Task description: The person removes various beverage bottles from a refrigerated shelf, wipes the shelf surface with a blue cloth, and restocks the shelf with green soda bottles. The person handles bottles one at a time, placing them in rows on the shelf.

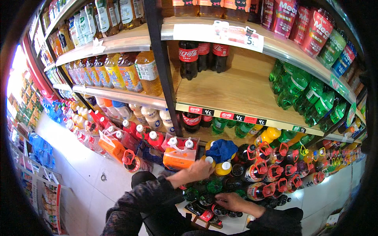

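My left hand (198, 171) is blurred, its fingers curled beside the white cap of a yellow drink bottle (222, 168); whether it grips anything cannot be made out. A crumpled blue cloth (221, 150) lies on top of neighbouring yellow bottles. Lower down, my right hand (231, 202) rests among dark cola bottles, fingers pointing left at a dark bottle (206, 199). Its grip is hidden. Green bottles (214, 185) stand between the two hands. Nearest my body, a cola bottle with a red label (206, 215) lies on its side by a small wooden stool or frame (208, 224).
Ahead, a wooden shelf (224, 88) carries cola bottles (188, 60) at left and tilted green bottles (298, 82) at right. Its price-tag edge (248, 118) juts above the floor stock. Large bottles with red carry loops (262, 169) crowd the right; an orange multipack (178, 157) stands left.
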Motion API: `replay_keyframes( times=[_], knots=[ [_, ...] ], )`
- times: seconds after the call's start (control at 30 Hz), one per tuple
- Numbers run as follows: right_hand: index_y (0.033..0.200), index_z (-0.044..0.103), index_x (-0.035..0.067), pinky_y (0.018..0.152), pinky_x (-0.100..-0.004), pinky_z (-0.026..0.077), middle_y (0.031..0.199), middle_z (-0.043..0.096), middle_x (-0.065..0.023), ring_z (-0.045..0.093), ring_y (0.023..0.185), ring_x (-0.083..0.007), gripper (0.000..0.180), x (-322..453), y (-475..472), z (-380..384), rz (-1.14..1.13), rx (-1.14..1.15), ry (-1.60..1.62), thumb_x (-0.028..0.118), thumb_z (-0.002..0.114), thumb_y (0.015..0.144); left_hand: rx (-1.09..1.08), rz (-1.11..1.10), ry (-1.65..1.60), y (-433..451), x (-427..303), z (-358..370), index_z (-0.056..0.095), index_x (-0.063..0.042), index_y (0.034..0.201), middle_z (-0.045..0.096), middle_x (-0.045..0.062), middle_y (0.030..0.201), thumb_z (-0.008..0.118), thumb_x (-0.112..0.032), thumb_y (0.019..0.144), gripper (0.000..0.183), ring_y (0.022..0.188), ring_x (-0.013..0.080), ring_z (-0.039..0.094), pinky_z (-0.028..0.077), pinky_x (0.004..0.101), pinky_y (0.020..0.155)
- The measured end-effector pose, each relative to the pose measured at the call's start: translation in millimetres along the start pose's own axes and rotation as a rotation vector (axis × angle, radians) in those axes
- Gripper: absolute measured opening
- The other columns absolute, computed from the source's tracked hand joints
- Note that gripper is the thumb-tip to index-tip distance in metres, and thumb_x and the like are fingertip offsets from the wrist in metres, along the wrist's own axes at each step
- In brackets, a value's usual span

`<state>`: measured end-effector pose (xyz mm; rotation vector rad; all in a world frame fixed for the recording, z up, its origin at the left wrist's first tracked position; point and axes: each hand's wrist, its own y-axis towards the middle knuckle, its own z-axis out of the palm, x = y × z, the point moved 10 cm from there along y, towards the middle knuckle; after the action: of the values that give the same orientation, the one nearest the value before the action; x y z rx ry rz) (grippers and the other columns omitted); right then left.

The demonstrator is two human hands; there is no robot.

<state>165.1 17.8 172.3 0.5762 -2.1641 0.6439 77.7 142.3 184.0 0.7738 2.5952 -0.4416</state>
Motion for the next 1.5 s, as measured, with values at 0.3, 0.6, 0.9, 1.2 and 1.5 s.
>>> replay_keyframes(
  times=[0.3, 0.6, 0.9, 1.2, 1.5],
  knots=[
    [0.113, 0.053, -0.001, 0.078, -0.0237, 0.048, 0.103, 0.064, -0.0089, 0.059, 0.097, -0.0125, 0.031, -71, -90, -27, 0.346, 0.127, 0.554, 0.015, 0.056, 0.087, -1.055, -0.363, 0.641, 58, 11, -359, 0.048, -0.001, 0.116, 0.05, 0.026, 0.106, 0.06, -0.028, 0.08, 0.047, 0.1, 0.0357, 0.05, 0.043, 0.0434, 0.085],
    [0.109, 0.057, 0.001, 0.071, -0.0215, 0.047, 0.091, 0.066, -0.0044, 0.06, 0.079, -0.0088, 0.036, -100, -138, -14, 0.51, 0.124, 0.386, 0.027, 0.062, 0.083, -0.996, -0.47, 0.246, 137, 107, -435, 0.049, -0.003, 0.117, 0.051, 0.018, 0.114, 0.071, -0.03, 0.073, 0.056, 0.104, 0.0241, 0.051, 0.042, 0.0396, 0.089],
    [0.094, 0.061, 0.004, 0.056, -0.0255, 0.047, 0.071, 0.063, -0.0062, 0.057, 0.06, -0.0094, 0.022, -135, -110, -18, 0.432, -0.269, 0.321, 0.021, 0.064, 0.08, -0.993, -0.091, -0.672, 109, 73, -363, 0.064, -0.008, 0.087, 0.06, 0.009, 0.091, 0.075, -0.026, 0.071, 0.027, 0.077, 0.0125, 0.056, 0.043, 0.0241, 0.076],
    [0.091, 0.06, -0.003, 0.057, -0.0254, 0.047, 0.069, 0.063, -0.0098, 0.059, 0.062, -0.0124, 0.02, -147, -117, -27, 0.428, -0.313, 0.409, 0.013, 0.063, 0.079, -0.992, 0.344, -0.596, -6, -14, -322, 0.062, -0.002, 0.091, 0.059, 0.011, 0.111, 0.064, -0.016, 0.082, 0.017, 0.1, 0.0164, 0.055, 0.04, 0.0285, 0.09],
    [0.082, 0.063, 0.001, 0.058, -0.0316, 0.047, 0.07, 0.064, -0.0125, 0.061, 0.063, -0.0212, 0.02, -115, -99, -30, 0.33, -0.259, 0.307, 0.02, 0.057, 0.079, -0.179, 0.235, -0.796, -93, -85, -172, 0.049, -0.007, 0.091, 0.053, 0.017, 0.116, 0.05, -0.042, 0.087, 0.034, 0.104, 0.0267, 0.051, 0.038, 0.0374, 0.091]
  ],
)
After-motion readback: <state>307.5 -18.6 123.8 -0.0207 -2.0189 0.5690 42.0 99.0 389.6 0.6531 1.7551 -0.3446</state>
